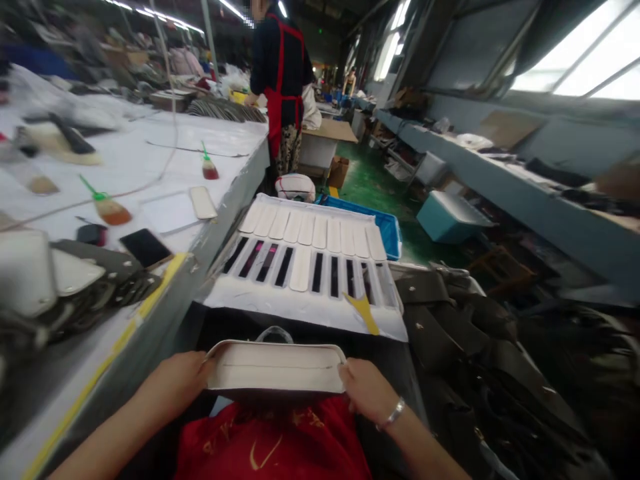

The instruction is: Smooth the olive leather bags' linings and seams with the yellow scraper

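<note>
Both hands hold one cream leather-like bag piece [276,365], long with rounded corners and a dark underside. A thin line runs along its face. My left hand [187,379] is closed on its left end, and my right hand [367,388], with a bracelet at the wrist, grips the right end. Behind the piece stands a thin clear loop [274,333]. Just beyond is a white covered board [250,293] bearing a row of cream rounded strips [306,230] above slots with dark strips. One cream strip [300,269] lies among the slots, and a yellow tool-like piece [364,312] at the front.
On the left, a white worktable [235,133] carries glue bottles [113,208], a phone [145,248] and stacked bag parts [75,273]. Dark bag pieces [460,333] pile up at the right. A blue crate [387,230] sits behind the board; a person in a red apron [283,80] stands farther off.
</note>
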### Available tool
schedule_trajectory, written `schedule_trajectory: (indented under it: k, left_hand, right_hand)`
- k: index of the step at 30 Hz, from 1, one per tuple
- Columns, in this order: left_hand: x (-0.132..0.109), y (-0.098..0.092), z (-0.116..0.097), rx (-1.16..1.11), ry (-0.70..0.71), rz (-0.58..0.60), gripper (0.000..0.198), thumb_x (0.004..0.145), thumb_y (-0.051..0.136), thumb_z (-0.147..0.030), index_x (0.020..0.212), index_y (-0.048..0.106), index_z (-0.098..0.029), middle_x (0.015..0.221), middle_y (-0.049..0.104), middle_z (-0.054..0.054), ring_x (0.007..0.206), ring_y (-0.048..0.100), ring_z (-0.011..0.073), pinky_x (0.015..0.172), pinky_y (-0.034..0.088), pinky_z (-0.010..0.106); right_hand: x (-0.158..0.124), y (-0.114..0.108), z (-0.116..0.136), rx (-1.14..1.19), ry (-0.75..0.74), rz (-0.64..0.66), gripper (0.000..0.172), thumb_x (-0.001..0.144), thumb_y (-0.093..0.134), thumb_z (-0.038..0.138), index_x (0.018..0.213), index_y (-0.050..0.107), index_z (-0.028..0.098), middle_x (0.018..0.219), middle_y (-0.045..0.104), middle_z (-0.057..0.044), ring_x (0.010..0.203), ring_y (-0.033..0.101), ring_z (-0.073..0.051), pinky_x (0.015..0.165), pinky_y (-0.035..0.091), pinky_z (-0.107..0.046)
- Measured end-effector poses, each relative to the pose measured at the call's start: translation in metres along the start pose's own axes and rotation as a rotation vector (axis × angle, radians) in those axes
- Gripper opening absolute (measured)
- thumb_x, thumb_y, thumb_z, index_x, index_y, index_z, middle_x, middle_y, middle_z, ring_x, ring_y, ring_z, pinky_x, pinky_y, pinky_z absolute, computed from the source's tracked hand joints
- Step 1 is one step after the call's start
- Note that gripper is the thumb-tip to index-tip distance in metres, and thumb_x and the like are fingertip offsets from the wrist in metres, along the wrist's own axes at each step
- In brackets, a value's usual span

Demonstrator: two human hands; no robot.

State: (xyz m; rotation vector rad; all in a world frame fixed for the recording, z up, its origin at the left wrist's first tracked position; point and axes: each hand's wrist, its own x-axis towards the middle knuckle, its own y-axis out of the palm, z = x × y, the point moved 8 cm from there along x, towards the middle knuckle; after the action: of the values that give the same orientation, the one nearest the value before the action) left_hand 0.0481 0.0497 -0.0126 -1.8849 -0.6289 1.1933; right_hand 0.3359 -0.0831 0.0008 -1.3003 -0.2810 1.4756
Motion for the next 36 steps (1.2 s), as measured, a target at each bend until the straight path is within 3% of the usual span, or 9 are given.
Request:
schedule_trajectory:
  k: [6, 8, 12, 14, 19, 23, 26, 33, 36]
  left_hand:
    - [-0.021, -0.002, 0.001, -0.665, -0.133, 0.126, 0.061, 0.082, 0.017, -0.061, 0.071, 0.055, -0.015, 0.065, 0.062, 0.007, 0.062, 0.062, 0.0221, 0.049, 0.047, 0.026]
    - [-0.022, -0.007, -0.002, -0.518, -0.122, 0.078, 0.06, 0.084, 0.018, -0.059, 0.071, 0.057, -0.015, 0.067, 0.064, 0.008, 0.065, 0.063, 0.0221, 0.051, 0.047, 0.026]
    - [-0.015, -0.018, -0.016, 0.047, -0.067, -0.051, 0.049, 0.086, 0.023, -0.037, 0.067, 0.061, -0.015, 0.075, 0.068, 0.014, 0.074, 0.063, 0.0262, 0.069, 0.045, 0.035]
    - [-0.011, -0.017, -0.019, 0.108, -0.078, -0.061, 0.047, 0.085, 0.023, -0.032, 0.067, 0.062, -0.014, 0.077, 0.068, 0.018, 0.076, 0.063, 0.0293, 0.072, 0.044, 0.04]
    - [-0.006, -0.012, -0.019, 0.084, -0.053, -0.045, 0.045, 0.086, 0.023, -0.031, 0.065, 0.061, -0.015, 0.074, 0.067, 0.015, 0.073, 0.063, 0.0264, 0.068, 0.043, 0.035]
    - [-0.008, -0.01, -0.019, 0.009, -0.02, -0.023, 0.048, 0.088, 0.018, -0.033, 0.063, 0.057, -0.017, 0.063, 0.064, 0.007, 0.058, 0.061, 0.0171, 0.059, 0.041, 0.025]
    - [-0.01, -0.012, -0.016, -0.008, -0.006, -0.041, 0.045, 0.088, 0.021, -0.036, 0.065, 0.055, -0.017, 0.067, 0.064, 0.007, 0.064, 0.061, 0.0188, 0.062, 0.041, 0.026]
    - [-0.01, 0.005, 0.0, -0.627, -0.069, 0.161, 0.061, 0.084, 0.009, -0.059, 0.066, 0.048, -0.016, 0.057, 0.055, 0.003, 0.049, 0.056, 0.0163, 0.046, 0.044, 0.025]
    - [-0.009, -0.001, -0.003, -0.403, -0.043, 0.113, 0.049, 0.085, 0.021, -0.052, 0.068, 0.05, -0.017, 0.062, 0.057, 0.004, 0.052, 0.056, 0.0161, 0.047, 0.043, 0.024]
  right_hand:
    - [0.009, 0.006, -0.009, 0.092, -0.061, -0.024, 0.036, 0.089, 0.027, 0.035, 0.065, 0.047, 0.017, 0.054, 0.061, -0.004, 0.044, 0.057, -0.012, 0.05, 0.037, -0.022]
    - [0.01, 0.005, -0.013, 0.053, -0.053, -0.056, 0.035, 0.088, 0.027, 0.031, 0.064, 0.047, 0.017, 0.056, 0.062, -0.005, 0.044, 0.056, -0.012, 0.05, 0.036, -0.023]
    - [0.01, 0.003, -0.012, -0.016, -0.054, -0.095, 0.036, 0.089, 0.024, 0.028, 0.066, 0.05, 0.016, 0.065, 0.063, -0.008, 0.051, 0.058, -0.014, 0.051, 0.036, -0.024]
    - [0.01, 0.004, -0.011, -0.026, -0.075, -0.091, 0.037, 0.09, 0.022, 0.026, 0.07, 0.051, 0.015, 0.068, 0.063, -0.009, 0.056, 0.059, -0.015, 0.054, 0.038, -0.025]
    - [0.011, 0.01, -0.009, -0.069, -0.137, -0.082, 0.038, 0.09, 0.019, 0.021, 0.074, 0.052, 0.015, 0.07, 0.062, -0.01, 0.064, 0.06, -0.018, 0.063, 0.04, -0.028]
    - [0.012, 0.013, -0.01, -0.027, -0.171, -0.061, 0.039, 0.091, 0.017, 0.022, 0.073, 0.051, 0.015, 0.07, 0.062, -0.011, 0.06, 0.06, -0.017, 0.057, 0.04, -0.027]
    - [0.011, 0.013, -0.013, 0.011, -0.145, -0.062, 0.036, 0.091, 0.019, 0.023, 0.073, 0.049, 0.016, 0.067, 0.062, -0.01, 0.055, 0.059, -0.016, 0.056, 0.04, -0.027]
    - [0.007, 0.012, -0.016, 0.189, -0.068, 0.02, 0.039, 0.091, 0.023, 0.042, 0.068, 0.045, 0.019, 0.062, 0.062, -0.005, 0.048, 0.058, -0.014, 0.052, 0.04, -0.024]
    - [0.01, 0.009, -0.014, 0.034, -0.063, -0.043, 0.035, 0.09, 0.026, 0.035, 0.07, 0.048, 0.018, 0.066, 0.063, -0.008, 0.056, 0.06, -0.016, 0.053, 0.039, -0.026]
